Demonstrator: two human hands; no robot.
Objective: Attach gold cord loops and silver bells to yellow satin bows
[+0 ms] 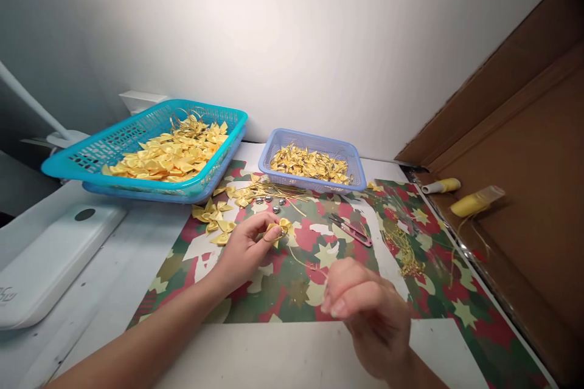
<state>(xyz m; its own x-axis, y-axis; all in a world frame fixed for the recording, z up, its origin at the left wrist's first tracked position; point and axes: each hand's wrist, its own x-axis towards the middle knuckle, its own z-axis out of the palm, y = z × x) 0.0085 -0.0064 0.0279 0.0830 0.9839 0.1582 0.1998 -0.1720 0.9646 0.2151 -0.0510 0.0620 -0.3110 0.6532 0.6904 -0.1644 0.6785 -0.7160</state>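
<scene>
Yellow ribbon, apparently satin, forms the bow held above the patterned sheet, just right of the loose bows and nearer to me than the silver bells.

Grip, left hand: my thumb and fingers are closed on the bow, pinching its left side. Grip, right hand: my fingers are curled in, and the thin cord runs from the bow into them; blur hides the exact pinch point.

Handling: I rate the bow as very light, soft and slightly slippery. Its loops should crush under pressure, so the middle is the best place to hold. I expect the cord to be limp and prone to snagging.

Clearance: the rim of the purple basket bounds the far side, and the teal basket stands at far left. The pink snips lie beyond my right hand; keep the cord off their blades. Cardboard limits reach at far right. I judge the widest room to be over the near part of the sheet.
</scene>
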